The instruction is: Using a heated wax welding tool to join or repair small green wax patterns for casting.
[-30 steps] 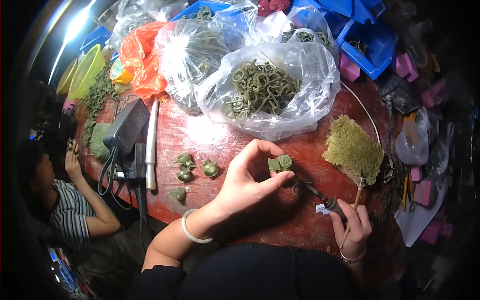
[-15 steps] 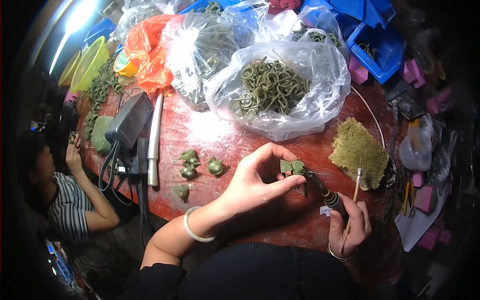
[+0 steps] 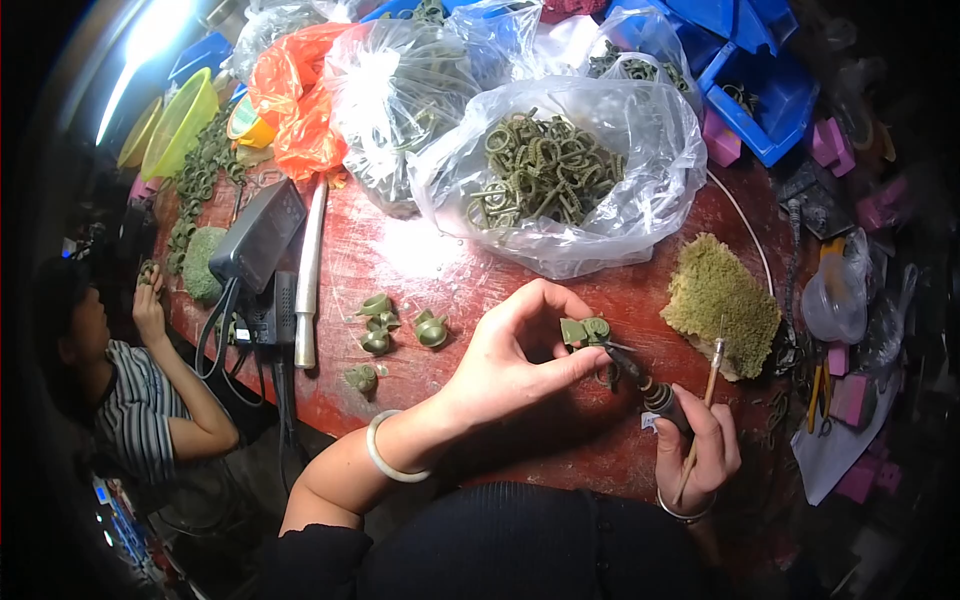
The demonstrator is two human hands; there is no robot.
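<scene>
My left hand (image 3: 522, 352) pinches a small green wax-like ring piece (image 3: 586, 331) between thumb and fingers, above the table. In my right hand (image 3: 702, 446) is a dark-handled heated pen (image 3: 661, 399), its thin metal tip at or very close to the green piece; exact contact is too small to tell. The same hand also keeps a slim wooden-handled tool (image 3: 712, 376) between its fingers, its metal end upward. Left of my left hand, several loose green pieces (image 3: 431, 329) lie on the red table (image 3: 470, 300).
A clear plastic bag (image 3: 650, 215) full of green rings lies open ahead. A green-dusted sponge (image 3: 722, 305) is at right. Toward the left are a grey power box (image 3: 260, 235), a tapered metal rod (image 3: 310, 280) and a seated person (image 3: 140, 400). Blue bins (image 3: 765, 110) stand far right.
The green piece has turned slightly in my left fingers, and the pen's tip has shifted a little against it. Both grips stay the same; the whole view has moved slightly.
</scene>
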